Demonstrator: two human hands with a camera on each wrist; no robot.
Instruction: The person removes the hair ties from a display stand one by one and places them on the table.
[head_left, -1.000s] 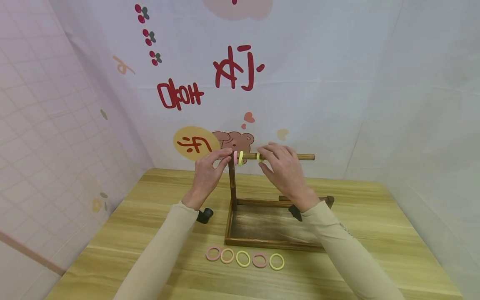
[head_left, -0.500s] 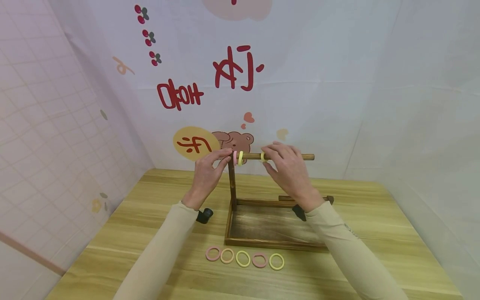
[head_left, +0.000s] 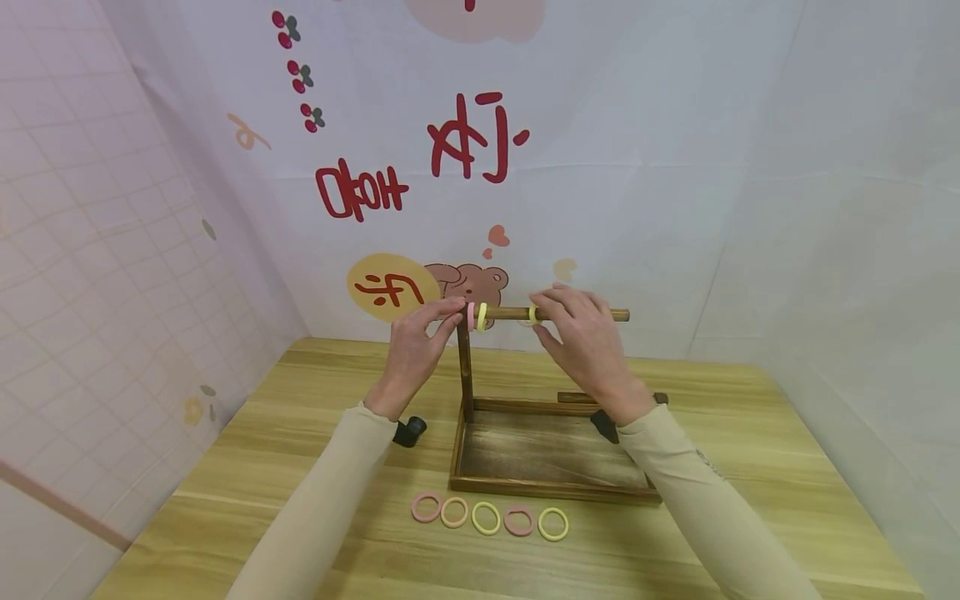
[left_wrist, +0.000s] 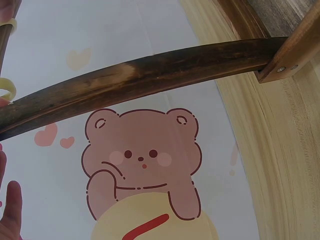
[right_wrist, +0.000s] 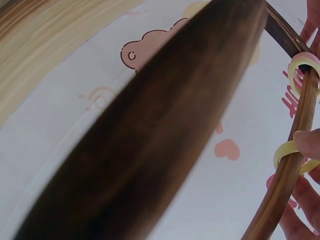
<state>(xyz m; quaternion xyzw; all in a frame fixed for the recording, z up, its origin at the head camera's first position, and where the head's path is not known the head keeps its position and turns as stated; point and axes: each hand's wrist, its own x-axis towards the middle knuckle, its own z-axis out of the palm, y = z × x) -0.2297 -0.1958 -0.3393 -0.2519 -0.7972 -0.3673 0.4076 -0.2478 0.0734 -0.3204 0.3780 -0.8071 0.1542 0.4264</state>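
Observation:
My right hand (head_left: pixel 588 342) pinches a yellow ring (head_left: pixel 533 314) that encircles the raised wooden bar (head_left: pixel 510 313) of a stand. In the right wrist view, thumb and fingers hold that yellow ring (right_wrist: pixel 286 150) from the side, with the bar passing through it. A pink ring (head_left: pixel 471 316) and a second yellow ring (head_left: pixel 482 317) hang side by side at the bar's left end. There my left hand (head_left: pixel 415 350) grips the top of the upright post (head_left: pixel 466 367), beside the pink ring. The left wrist view catches only parts of fingers at its left edge.
In front of the stand's shallow wooden tray (head_left: pixel 525 483), several rings lie in a row, from a pink ring (head_left: pixel 427 521) to a yellow ring (head_left: pixel 553 538). A shorter wooden arm (head_left: pixel 573 397) sits low at the back right. A printed cloth wall (head_left: pixel 637 217) rises behind the table.
My right hand has slid to the right along the bar with the yellow ring, away from the other two rings. The left hand has stayed at the post.

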